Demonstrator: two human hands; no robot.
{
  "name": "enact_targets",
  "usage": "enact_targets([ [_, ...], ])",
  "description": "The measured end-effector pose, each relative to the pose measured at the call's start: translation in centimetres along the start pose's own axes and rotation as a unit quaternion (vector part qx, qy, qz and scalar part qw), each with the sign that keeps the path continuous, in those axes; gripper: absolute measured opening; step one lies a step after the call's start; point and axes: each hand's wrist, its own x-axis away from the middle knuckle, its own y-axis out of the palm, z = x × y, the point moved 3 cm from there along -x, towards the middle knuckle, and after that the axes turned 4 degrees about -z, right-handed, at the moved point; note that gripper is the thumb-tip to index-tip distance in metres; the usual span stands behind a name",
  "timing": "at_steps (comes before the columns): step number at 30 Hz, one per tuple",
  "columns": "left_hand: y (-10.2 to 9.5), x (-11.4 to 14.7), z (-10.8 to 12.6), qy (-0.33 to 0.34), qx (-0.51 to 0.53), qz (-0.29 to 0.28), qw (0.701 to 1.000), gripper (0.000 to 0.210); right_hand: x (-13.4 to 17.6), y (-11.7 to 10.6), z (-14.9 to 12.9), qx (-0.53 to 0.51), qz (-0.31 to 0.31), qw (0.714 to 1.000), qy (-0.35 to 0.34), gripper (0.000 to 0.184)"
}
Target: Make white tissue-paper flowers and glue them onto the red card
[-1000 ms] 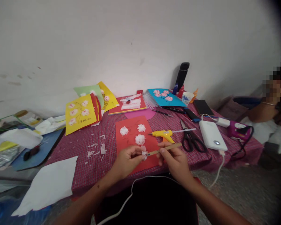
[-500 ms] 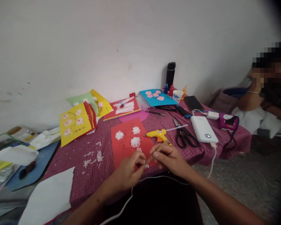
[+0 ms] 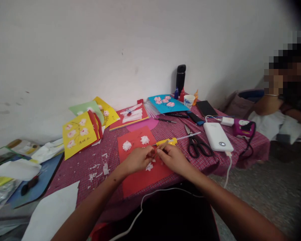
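Over a red card (image 3: 140, 182), both my hands meet with the fingertips close together. My right hand (image 3: 174, 159) pinches a thin tan stick (image 3: 163, 144), mostly hidden by the fingers. My left hand (image 3: 140, 159) is closed in a pinch; what lies between its fingers cannot be made out. Fluffy white paper flowers (image 3: 126, 145) stand on the card, and small white paper pieces (image 3: 149, 166) lie just below my fingers. Behind my right hand lies a yellow glue gun (image 3: 169, 142), partly covered. Black-handled scissors (image 3: 197, 147) rest to its right.
A white power bank (image 3: 218, 137) with a cable lies right of the scissors. Paper scraps (image 3: 105, 169) are scattered to the left. Flower cards (image 3: 76, 135), a blue card (image 3: 168, 104), paint bottles (image 3: 182, 95) and a paper cup (image 3: 189, 100) stand behind. Another person sits far right.
Both hands have moved up and forward over the red card, now covering the middle flower and part of the glue gun. More of the card's lower part shows.
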Motion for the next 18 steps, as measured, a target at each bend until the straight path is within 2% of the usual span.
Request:
enact_targets([
  [7, -0.3, 0.6, 0.4, 0.033, 0.002, 0.018, 0.999, 0.012, 0.3, 0.3, -0.1, 0.009, -0.007, 1.000, 0.011, 0.018],
  [18, -0.5, 1.6, 0.1, 0.041, 0.003, 0.036, 0.999, 0.020, 0.2, 0.8, 0.0, 0.024, -0.011, 1.000, 0.007, 0.020],
])
